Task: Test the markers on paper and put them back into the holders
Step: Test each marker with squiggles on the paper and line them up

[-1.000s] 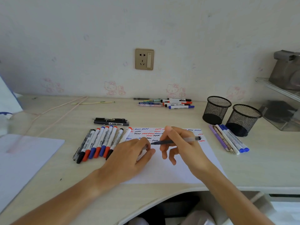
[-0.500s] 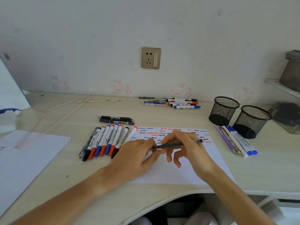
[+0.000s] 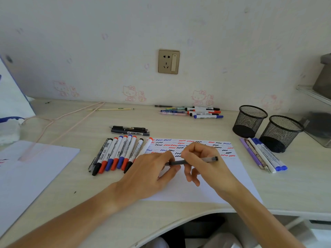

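Both hands pinched a slim grey pen point(image 3: 180, 162) (left hand point(image 3: 150, 173) at its tip, right hand point(image 3: 206, 163) mid-barrel) over squiggle-marked white paper point(image 3: 179, 192).

Above the sheet of paper point(image 3: 197, 190) both hands meet on a grey pen point(image 3: 179, 162): the right hand point(image 3: 206, 163) grips its barrel, the left hand point(image 3: 150, 172) pinches its left end. Left of the paper lies a row of markers point(image 3: 118, 154); right of it stand two mesh holders point(image 3: 250, 120).

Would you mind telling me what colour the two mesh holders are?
Both mesh holders are black, seen clearly in the head view.
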